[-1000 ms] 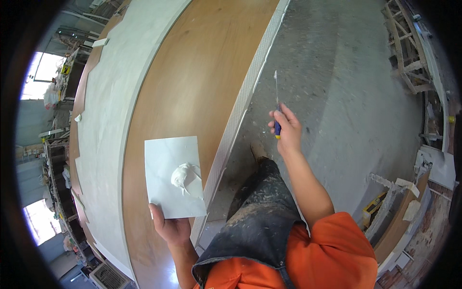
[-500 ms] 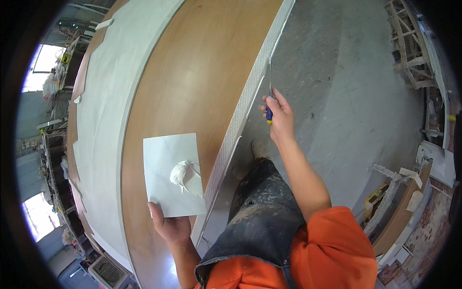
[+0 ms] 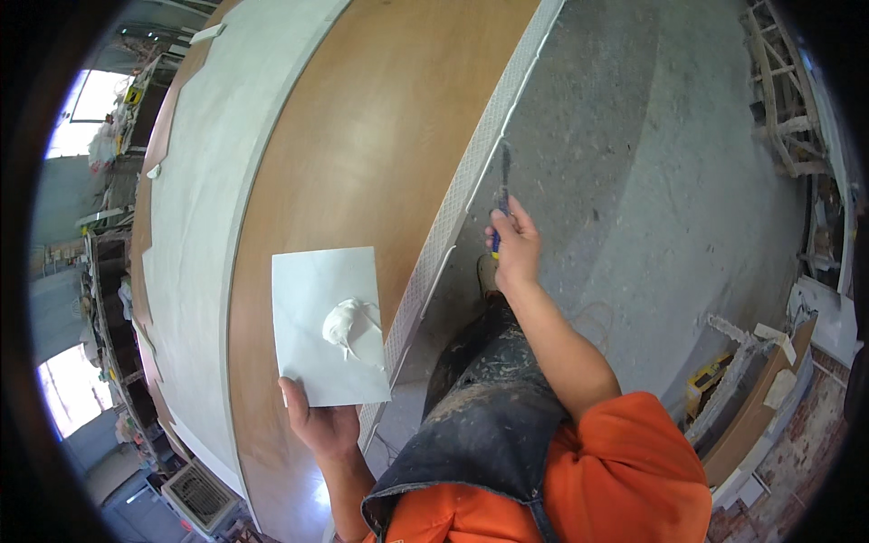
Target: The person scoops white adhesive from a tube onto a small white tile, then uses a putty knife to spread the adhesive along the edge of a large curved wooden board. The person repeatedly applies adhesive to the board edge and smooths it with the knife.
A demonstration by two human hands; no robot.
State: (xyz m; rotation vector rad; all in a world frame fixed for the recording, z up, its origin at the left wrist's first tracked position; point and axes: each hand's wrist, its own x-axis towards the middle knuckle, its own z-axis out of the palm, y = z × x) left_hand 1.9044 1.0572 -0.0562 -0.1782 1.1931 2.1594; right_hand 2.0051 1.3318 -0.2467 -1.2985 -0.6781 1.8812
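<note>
A white rectangular board (image 3: 303, 290) rests in my left hand (image 3: 321, 427), with the thumb on its near left corner and the fingers underneath. On it lies a lump of white paste (image 3: 340, 324), smeared toward the right. My right hand (image 3: 517, 251) is closed around the blue and yellow handle of a putty knife (image 3: 505, 170). Its narrow dark blade points away from me, close to the right edge of a long panel. White paste runs as a broken line along that textured light edge (image 3: 471, 167); I cannot tell whether the blade touches it.
The brown panel (image 3: 362, 136) stretches away under the board, with a pale white sheet (image 3: 204, 181) to its left. Grey floor (image 3: 661, 199) lies on the right, with a wooden frame (image 3: 783, 100) at the far right and boards (image 3: 756, 398) leaning nearer.
My right hand has moved slightly nearer to me and left, and the knife has turned so its blade face shows. My left hand holds the board almost as before.
</note>
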